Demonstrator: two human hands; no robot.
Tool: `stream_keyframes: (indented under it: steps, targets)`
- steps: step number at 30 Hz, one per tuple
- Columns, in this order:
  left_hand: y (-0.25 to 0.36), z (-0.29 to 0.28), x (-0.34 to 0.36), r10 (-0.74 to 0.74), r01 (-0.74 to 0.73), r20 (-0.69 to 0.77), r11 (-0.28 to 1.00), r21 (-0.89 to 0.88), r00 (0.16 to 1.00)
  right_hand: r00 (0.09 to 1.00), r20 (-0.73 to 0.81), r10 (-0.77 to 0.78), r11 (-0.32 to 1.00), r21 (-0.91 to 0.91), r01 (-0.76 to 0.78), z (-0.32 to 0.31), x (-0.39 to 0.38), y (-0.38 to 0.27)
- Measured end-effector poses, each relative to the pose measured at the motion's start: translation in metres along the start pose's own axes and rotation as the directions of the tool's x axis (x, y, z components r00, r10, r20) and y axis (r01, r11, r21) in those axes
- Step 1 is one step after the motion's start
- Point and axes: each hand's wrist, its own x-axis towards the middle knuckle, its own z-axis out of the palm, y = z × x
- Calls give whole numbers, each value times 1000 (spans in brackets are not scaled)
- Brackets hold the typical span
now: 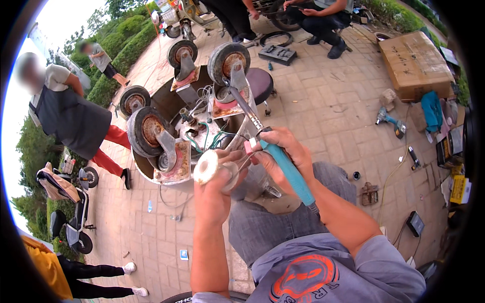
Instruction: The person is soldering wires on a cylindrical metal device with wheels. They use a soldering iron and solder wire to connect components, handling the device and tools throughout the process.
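My right hand (290, 151) is closed round the teal handle of a soldering iron (292, 177), whose metal shaft points up and away to the left. At the fingertips of that hand is a small red and white piece (250, 146), perhaps a connector, with thin wires by it. My left hand (214, 189) grips a white spool (206, 166), which looks like solder wire. Just beyond both hands stands a round, drum-like machine (189, 189), upturned, with its inside exposed. Green wires (204, 139) run inside it, and rusty caster wheels (149, 131) stick up round its rim.
A round stool (260, 85) and a black tool case (278, 54) lie beyond the machine. To the right are a cardboard box (417, 63), a teal cordless drill (391, 122) and a yellow cable (389, 187). Several people stand or crouch around; a scooter (73, 212) is at left.
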Motion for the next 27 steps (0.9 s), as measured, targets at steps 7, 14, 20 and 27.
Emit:
stream_keyframes:
  steps: [7, 14, 20, 27]
  targets:
    - [-3, -7, -5, 90, -93, 26, 981, 170, 996, 944, -114, 308, 936, 214, -280, -18, -8, 11]
    - [-9, 3, -8, 189, -275, 259, 895, 351, 947, 943, -30, 331, 900, 312, -306, -7, -21, 35]
    - [-6, 6, -4, 153, -210, 185, 913, 349, 971, 981, -61, 181, 956, 246, -161, -6, -12, 22]
    - [4, -1, -23, 133, -133, 5, 989, 70, 991, 996, -38, 74, 989, 132, -69, 3, 5, 15]
